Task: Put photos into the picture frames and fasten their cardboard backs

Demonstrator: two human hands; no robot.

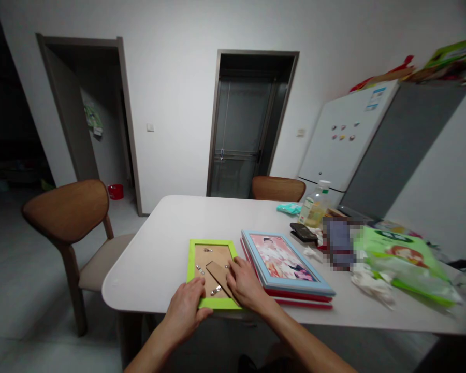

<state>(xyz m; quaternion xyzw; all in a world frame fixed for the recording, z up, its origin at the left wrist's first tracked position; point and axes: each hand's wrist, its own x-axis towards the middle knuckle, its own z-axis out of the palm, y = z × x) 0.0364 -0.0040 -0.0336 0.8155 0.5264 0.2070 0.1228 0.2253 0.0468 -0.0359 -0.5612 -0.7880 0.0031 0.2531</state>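
A lime-green picture frame (192, 259) lies face down on the table, its brown backing board (213, 254) up. Small metal clips hold the board's edges, and a brown stand leg (218, 277) slants across it. My left hand (188, 305) grips the frame's lower left corner, thumb along the near edge and fingers over the left side. My right hand (246, 282) is closed over the right side, its curled fingertips on the board beside a clip and the stand leg. Just right of it, a light-blue picture frame (295, 284) with a pink picture tops a stack of red frames (303, 296).
Right of the stack are a black object (303, 232), crumpled tissues (373, 285), a green plastic package (404, 259) and a bottle of yellowish liquid (314, 207). A teal packet (289, 208) lies at the table's far edge. Wooden chairs stand left (72, 212) and behind (278, 189).
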